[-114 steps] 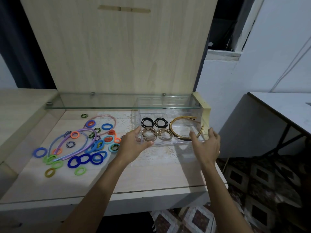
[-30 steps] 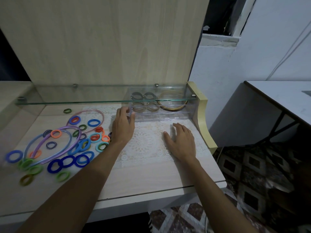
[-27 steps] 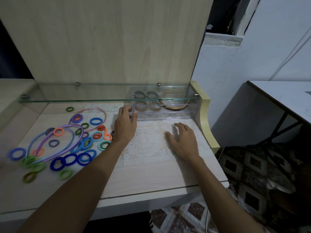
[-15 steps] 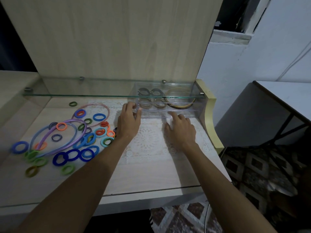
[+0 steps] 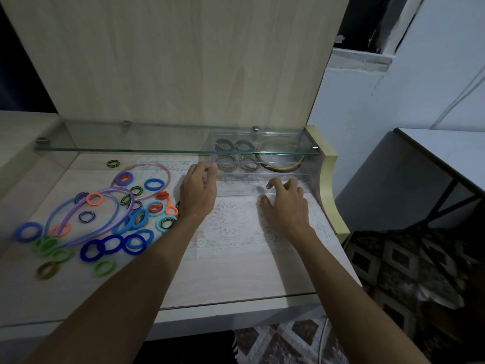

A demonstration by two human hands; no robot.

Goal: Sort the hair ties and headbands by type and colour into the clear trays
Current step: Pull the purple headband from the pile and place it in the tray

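Under the glass shelf (image 5: 126,149), at the right end of the desk (image 5: 231,282), I see the clear tray (image 5: 283,177) pushed back against the wooden back panel (image 5: 183,61). Its right wall lies just beside the cream side bracket (image 5: 326,179). Through the shelf I make out two black hair ties (image 5: 233,146) in the rear cells, two tan hair ties (image 5: 237,164) in front of them, and a gold headband (image 5: 280,164) in the long right cell.

My left hand (image 5: 198,193) has its fingers curled at the tray's front-left corner, touching the rim; whether it truly grips the wall I cannot tell. My right hand (image 5: 286,203) lies on the lace mat (image 5: 228,224), fingers loosely bent with the tips against the tray's front wall, holding nothing.

Overhead room at the tray is limited by the shelf edge, which crosses directly above its middle. The mat in front of the tray, between my forearms, is bare down to the desk's front edge.

To the left lie the unsorted items: a purple headband (image 5: 110,206) overlapping a pink headband (image 5: 154,168), with blue rings (image 5: 112,245), green rings (image 5: 59,254) and orange rings (image 5: 94,198) scattered about them. The nearest rings lie just beside my left wrist.
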